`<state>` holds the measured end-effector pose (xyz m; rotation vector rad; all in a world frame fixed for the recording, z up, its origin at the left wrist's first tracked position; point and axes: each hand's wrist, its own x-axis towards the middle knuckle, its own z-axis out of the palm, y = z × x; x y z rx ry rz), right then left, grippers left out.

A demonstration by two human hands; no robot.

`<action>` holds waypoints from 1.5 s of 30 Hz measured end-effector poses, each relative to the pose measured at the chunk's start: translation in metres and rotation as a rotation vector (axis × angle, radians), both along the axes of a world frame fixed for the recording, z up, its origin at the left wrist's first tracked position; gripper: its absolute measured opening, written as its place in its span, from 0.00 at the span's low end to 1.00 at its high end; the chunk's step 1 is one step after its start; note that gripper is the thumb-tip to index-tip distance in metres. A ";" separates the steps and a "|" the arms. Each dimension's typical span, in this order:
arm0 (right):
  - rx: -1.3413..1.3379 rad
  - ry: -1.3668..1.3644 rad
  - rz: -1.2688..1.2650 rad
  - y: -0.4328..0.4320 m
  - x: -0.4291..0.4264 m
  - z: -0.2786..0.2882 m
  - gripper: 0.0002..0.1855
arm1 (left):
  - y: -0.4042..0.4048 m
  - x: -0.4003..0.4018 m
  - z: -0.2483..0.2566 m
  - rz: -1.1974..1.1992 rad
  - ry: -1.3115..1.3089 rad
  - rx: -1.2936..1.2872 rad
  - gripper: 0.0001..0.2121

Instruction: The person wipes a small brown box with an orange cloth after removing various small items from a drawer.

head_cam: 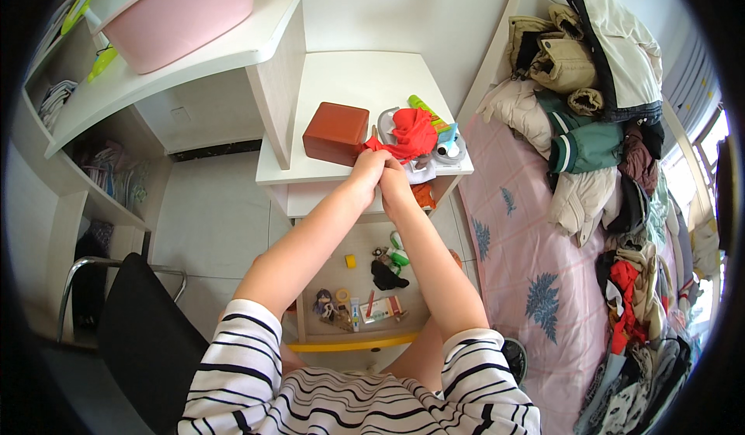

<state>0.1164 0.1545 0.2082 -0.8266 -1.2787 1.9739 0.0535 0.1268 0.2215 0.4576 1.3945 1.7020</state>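
My left hand and my right hand meet over the front of a white bedside cabinet. Both are closed around a bunched red cloth, though my fingertips are largely hidden. The loose part of the cloth rests over a grey tray. Just left of it stands a closed reddish-brown box. A green tube and a blue-and-white tube lie on the right of the cloth. White fabric hangs at the cabinet's front edge.
Below my arms a pulled-out drawer holds a doll, tape rolls, a black cloth and small items. A bed with piled clothes is at right. Left are a desk, a pink tub and a black chair.
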 end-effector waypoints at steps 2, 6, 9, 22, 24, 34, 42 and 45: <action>0.028 -0.030 0.046 0.011 0.002 -0.005 0.21 | -0.006 0.001 0.014 -0.042 -0.107 -0.061 0.09; 0.093 -0.073 0.055 0.010 -0.001 -0.010 0.18 | -0.014 0.004 0.015 -0.046 -0.140 -0.056 0.10; 0.188 -0.083 -0.034 0.000 -0.004 -0.028 0.12 | -0.016 0.008 -0.006 -0.004 -0.098 -0.012 0.09; 0.669 -0.134 -0.298 -0.085 0.048 -0.014 0.13 | -0.072 0.051 -0.009 0.189 -0.102 0.120 0.14; 0.715 -0.129 -0.320 -0.091 0.052 -0.013 0.12 | -0.069 0.046 -0.014 0.155 -0.180 0.114 0.17; 0.464 0.007 -0.195 -0.102 0.054 -0.032 0.14 | -0.062 0.040 -0.029 0.243 -0.338 0.263 0.13; 0.276 0.057 -0.216 -0.101 0.068 -0.014 0.10 | -0.079 0.044 -0.031 0.189 -0.072 0.215 0.10; 0.394 -0.024 -0.300 -0.076 0.068 -0.004 0.08 | -0.084 0.044 -0.033 0.182 0.019 0.310 0.09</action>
